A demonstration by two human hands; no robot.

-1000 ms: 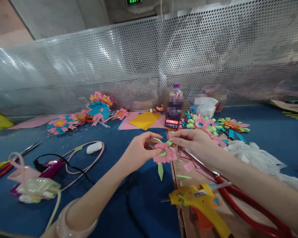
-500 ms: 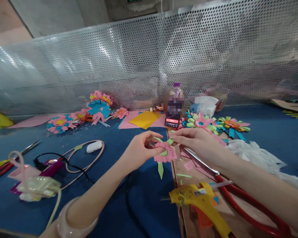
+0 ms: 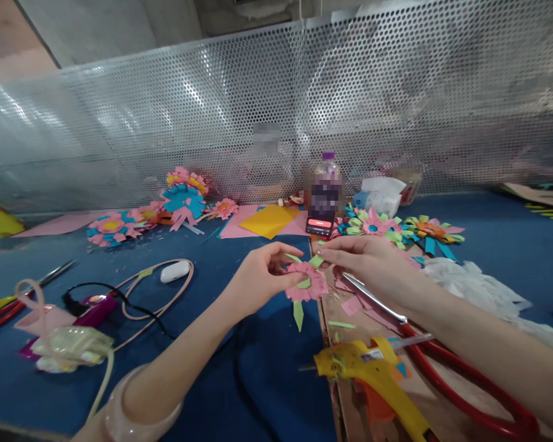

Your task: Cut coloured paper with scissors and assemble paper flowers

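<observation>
A pink paper flower (image 3: 314, 283) with a green centre is held above the table between my hands. My left hand (image 3: 262, 276) grips its left side, thumb across the front and fingers behind. One pointed green paper strip (image 3: 297, 315) hangs below the bloom. At the upper right, my right hand (image 3: 368, 261) pinches another green paper strip (image 3: 316, 260) that touches the flower. Beneath my right forearm lie red-handled scissors (image 3: 465, 393), partly hidden. A yellow glue gun (image 3: 364, 362) rests closer to me, its nozzle pointing left.
Several finished paper flowers (image 3: 184, 199) stand at the back left, more (image 3: 378, 224) at the back right. A phone (image 3: 320, 209) leans on a bottle (image 3: 328, 164). Cables, a white earbud case (image 3: 175, 271) and crumpled white plastic (image 3: 470, 288) lie around. A perforated metal panel (image 3: 212, 110) borders the back.
Almost nothing differs. Both hands keep their hold on the flower and the green strip, with only a very slight shift.
</observation>
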